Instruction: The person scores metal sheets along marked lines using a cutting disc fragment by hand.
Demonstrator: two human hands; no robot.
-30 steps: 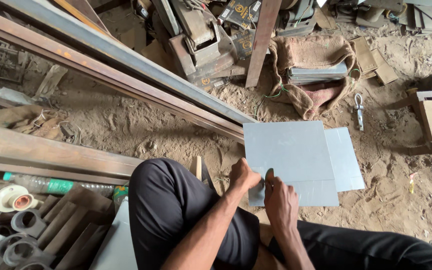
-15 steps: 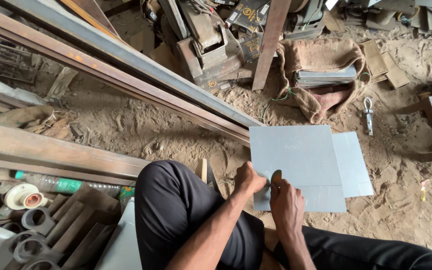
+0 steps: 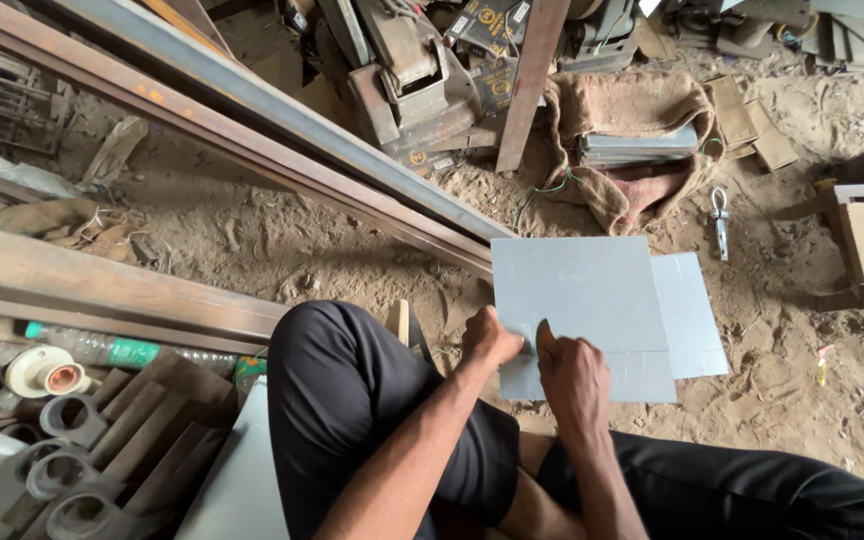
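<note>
Since half a second ago little has shifted: both hands stay at the near edge of the flat square grey metal sheets (image 3: 582, 300), and only the head camera has drifted slightly. In the head view, the left hand (image 3: 492, 340) is clenched over the near left corner of the top sheet, seemingly pinning the stack against the sandy ground (image 3: 252, 240). Just beside it, the right hand (image 3: 574, 380) pinches a small dark pointed tool (image 3: 542, 335), its tip touching the sheet, probably for marking. The sheets lie directly beyond both hands, stacked with offset edges. Farther beyond them rests a brown burlap sack (image 3: 632, 120) holding more grey plates; left of the left hand run long rusty steel beams (image 3: 102, 280).
</note>
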